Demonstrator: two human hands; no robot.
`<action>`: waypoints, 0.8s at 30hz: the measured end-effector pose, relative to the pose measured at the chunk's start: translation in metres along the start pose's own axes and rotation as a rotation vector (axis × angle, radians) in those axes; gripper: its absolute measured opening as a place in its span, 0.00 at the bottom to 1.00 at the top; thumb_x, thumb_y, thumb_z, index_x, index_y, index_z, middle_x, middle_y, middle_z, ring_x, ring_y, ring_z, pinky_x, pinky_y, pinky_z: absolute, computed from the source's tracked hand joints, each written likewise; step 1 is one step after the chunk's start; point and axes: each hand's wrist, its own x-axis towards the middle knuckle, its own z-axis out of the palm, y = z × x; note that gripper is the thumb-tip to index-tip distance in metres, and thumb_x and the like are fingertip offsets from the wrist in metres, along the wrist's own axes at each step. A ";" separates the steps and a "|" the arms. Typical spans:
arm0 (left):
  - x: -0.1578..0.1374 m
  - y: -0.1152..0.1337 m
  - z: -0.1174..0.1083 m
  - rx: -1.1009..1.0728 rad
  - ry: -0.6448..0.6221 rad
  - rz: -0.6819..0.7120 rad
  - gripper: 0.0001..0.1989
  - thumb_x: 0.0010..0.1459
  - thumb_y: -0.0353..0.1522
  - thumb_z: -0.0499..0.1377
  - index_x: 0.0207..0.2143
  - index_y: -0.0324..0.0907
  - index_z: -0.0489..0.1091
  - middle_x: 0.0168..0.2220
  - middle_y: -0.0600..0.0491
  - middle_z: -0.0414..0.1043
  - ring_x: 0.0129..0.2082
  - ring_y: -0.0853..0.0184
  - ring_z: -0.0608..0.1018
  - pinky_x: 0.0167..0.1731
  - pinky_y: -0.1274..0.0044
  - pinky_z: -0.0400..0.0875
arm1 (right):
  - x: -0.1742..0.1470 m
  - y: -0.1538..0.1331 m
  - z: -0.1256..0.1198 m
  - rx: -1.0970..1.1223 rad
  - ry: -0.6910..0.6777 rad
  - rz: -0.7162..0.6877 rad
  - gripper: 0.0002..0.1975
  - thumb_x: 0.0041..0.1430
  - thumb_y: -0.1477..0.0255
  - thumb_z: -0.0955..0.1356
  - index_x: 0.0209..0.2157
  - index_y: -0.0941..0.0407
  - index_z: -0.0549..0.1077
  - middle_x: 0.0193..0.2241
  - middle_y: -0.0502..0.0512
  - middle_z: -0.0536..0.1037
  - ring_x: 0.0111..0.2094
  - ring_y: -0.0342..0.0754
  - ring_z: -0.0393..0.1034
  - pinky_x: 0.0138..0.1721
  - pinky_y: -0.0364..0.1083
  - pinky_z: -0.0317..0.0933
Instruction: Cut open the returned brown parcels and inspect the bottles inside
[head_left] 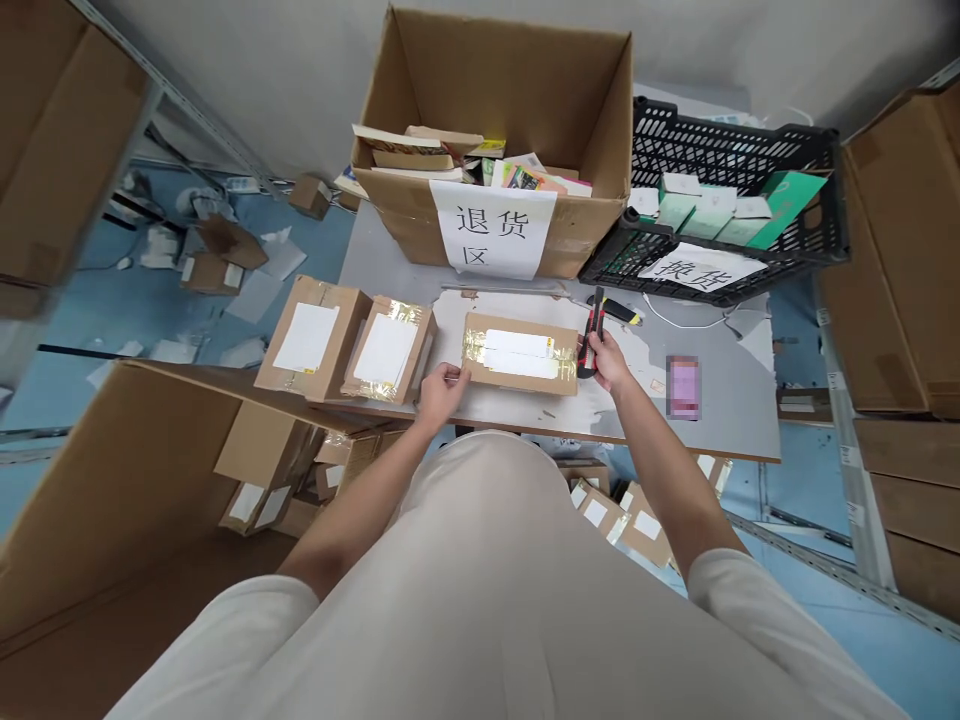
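Note:
A taped cardboard parcel (520, 384) with a white label lies flat on the table in front of me. My left hand (441, 392) touches its lower left corner, fingers bent and pinched together there. In my right hand (609, 362) is a red and black utility knife (591, 340), held upright against the parcel's right end. Whether its blade is out I cannot tell. Behind it lies a second knife-like tool, black and yellow (622, 312). Two more labelled parcels, the nearer one (385, 348) and the farther one (312, 338), stand to the left.
A large open carton (409, 232) of books stands at the back, beside a black plastic crate (799, 262) holding green and white boxes. A blurred pink item (683, 388) lies on the right of the table (739, 400). Below left gapes a big open carton (112, 500) with parcels.

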 end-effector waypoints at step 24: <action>0.035 0.057 0.025 0.748 -0.281 0.603 0.57 0.43 0.61 0.57 0.67 0.37 0.46 0.69 0.37 0.37 0.68 0.44 0.43 0.62 0.51 0.28 | -0.100 0.004 -0.070 -0.696 -0.282 -0.006 0.33 0.58 0.67 0.65 0.65 0.46 0.55 0.30 0.47 0.74 0.16 0.37 0.65 0.17 0.39 0.64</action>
